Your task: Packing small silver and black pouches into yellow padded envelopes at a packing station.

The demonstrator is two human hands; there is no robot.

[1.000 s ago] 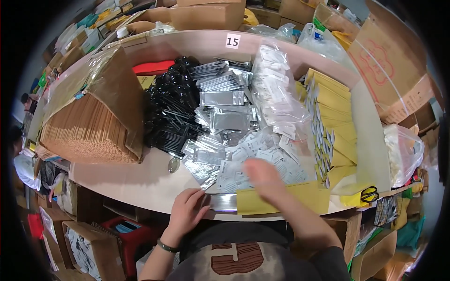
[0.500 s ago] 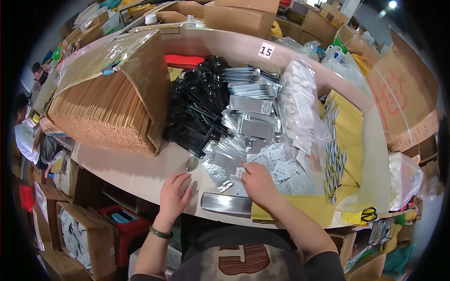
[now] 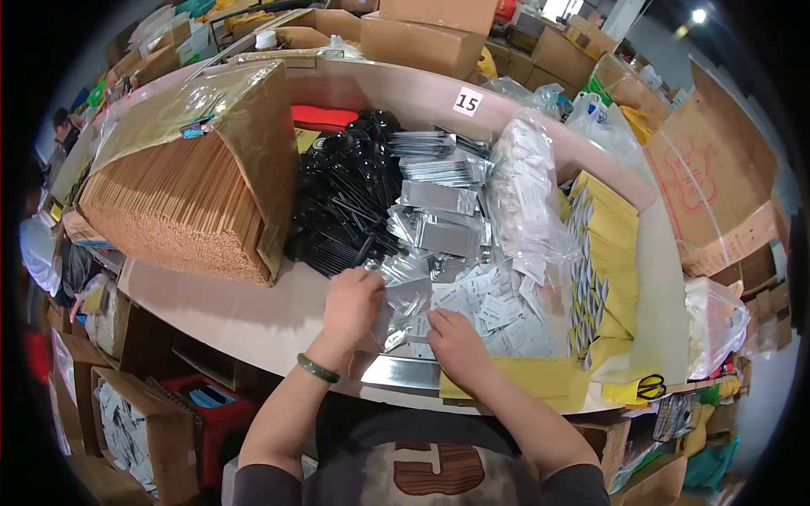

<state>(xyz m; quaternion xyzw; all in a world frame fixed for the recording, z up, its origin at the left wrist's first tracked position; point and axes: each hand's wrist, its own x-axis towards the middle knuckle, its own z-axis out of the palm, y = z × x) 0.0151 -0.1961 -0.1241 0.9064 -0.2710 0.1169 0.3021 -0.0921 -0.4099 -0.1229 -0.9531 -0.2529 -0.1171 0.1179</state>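
My left hand (image 3: 353, 302), with a green bangle (image 3: 318, 368) at its wrist, is curled closed at the lower edge of a heap of black long-handled plastic pieces (image 3: 342, 190). Its fingertips are hidden. My right hand (image 3: 458, 339) has thumb and fingers pinched together beside small printed white slips (image 3: 504, 314); what they hold, if anything, cannot be made out. Between both hands lie clear and silvery flat pouches (image 3: 408, 297). Flat silver packets (image 3: 447, 238) are stacked beyond them. A shiny curved metal strip (image 3: 396, 372) lies at the table's front edge.
A large wrapped carton (image 3: 181, 190) packed with thin brown paper-like sheets stands at left. A clear bag of white packets (image 3: 525, 181) and a row of yellow envelopes (image 3: 612, 253) lie to the right. Black-handled scissors (image 3: 650, 387) sit at the front right. A raised rim (image 3: 371, 84) bounds the back.
My left hand has moved right and away from me, from above bare table to the pouches, and its fingers have curled. My right hand has shifted slightly nearer. The whole view has shifted slightly.
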